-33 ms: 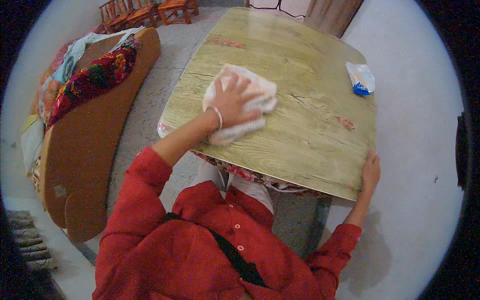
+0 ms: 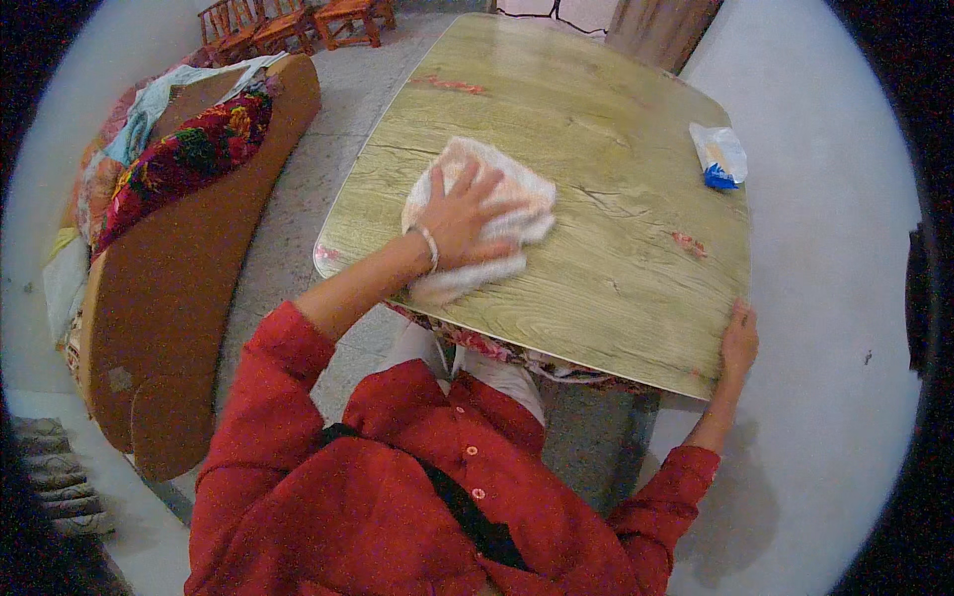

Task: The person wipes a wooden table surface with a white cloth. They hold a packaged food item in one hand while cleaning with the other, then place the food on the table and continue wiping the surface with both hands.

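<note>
1. White and peach, a soft, irregular fabric cloth [image 2: 527, 189] lies directly beneath the bare left hand [image 2: 465, 219]; its fingers are fanned apart, palm down, pinching nothing that shows, though blur softens the outlines.
2. From those fingertips, the cloth extends a little beyond them, away and to the right, while a loose flap trails back toward the person. It has no clear long axis; its longest run seems diagonal, near left to far right.
3. The left hand is on the cloth; the bare right hand [image 2: 739, 341] is well apart, at the table's right edge near the close corner. Its fingers look together; whether they clamp the edge, I cannot tell.
4. Under the cloth is a broad, greenish wood-grain table [image 2: 596, 119] with rounded corners; the cloth sits on its near left part.
5. Farther out, a crinkled white-and-blue plastic packet [image 2: 717, 154] lies by the right edge, beyond the right hand.
6. Left of the table stands a long brown sofa [image 2: 169, 318].
</note>
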Demonstrator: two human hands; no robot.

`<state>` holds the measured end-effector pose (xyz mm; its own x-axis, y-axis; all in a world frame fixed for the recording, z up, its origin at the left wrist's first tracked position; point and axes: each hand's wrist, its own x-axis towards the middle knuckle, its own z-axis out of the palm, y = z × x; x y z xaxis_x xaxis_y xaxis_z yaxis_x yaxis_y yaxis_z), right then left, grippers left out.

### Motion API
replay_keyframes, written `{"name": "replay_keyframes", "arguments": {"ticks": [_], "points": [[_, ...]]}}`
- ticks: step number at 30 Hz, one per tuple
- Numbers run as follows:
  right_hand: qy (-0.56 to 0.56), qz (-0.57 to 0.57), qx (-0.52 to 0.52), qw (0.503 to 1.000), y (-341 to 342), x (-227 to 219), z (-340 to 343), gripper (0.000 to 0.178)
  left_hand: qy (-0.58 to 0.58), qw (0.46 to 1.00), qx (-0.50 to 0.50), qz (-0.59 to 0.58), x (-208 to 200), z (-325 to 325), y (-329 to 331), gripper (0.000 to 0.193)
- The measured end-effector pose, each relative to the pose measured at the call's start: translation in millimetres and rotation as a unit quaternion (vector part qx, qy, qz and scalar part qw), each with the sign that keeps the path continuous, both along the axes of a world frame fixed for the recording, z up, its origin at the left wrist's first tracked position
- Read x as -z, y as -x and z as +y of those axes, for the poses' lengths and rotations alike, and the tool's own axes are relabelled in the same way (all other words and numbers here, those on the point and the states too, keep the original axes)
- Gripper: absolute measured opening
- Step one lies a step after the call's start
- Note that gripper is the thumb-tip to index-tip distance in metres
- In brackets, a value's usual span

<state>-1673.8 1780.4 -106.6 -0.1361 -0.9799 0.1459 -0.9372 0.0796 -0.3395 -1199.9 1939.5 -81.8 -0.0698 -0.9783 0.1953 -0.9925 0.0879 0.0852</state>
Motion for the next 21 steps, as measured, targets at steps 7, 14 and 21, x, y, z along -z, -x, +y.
{"name": "replay_keyframes", "arguments": {"ticks": [7, 14, 21], "points": [[-0.038, -0.014, 0.037, 0.999, -1, -5, 3, 0.057, 0.028, 0.996, -0.088, -0.008, 17, -7, -75, 0.066], [-0.057, -0.029, 0.012, 0.998, -16, -23, 7, 0.06, -0.026, 0.961, -0.276, -0.014, 17, -133, -140, 0.07], [-0.041, -0.031, 0.031, 0.998, -9, -13, 2, 0.064, -0.003, 0.986, -0.164, -0.036, 6, -180, -40, 0.07]]}}
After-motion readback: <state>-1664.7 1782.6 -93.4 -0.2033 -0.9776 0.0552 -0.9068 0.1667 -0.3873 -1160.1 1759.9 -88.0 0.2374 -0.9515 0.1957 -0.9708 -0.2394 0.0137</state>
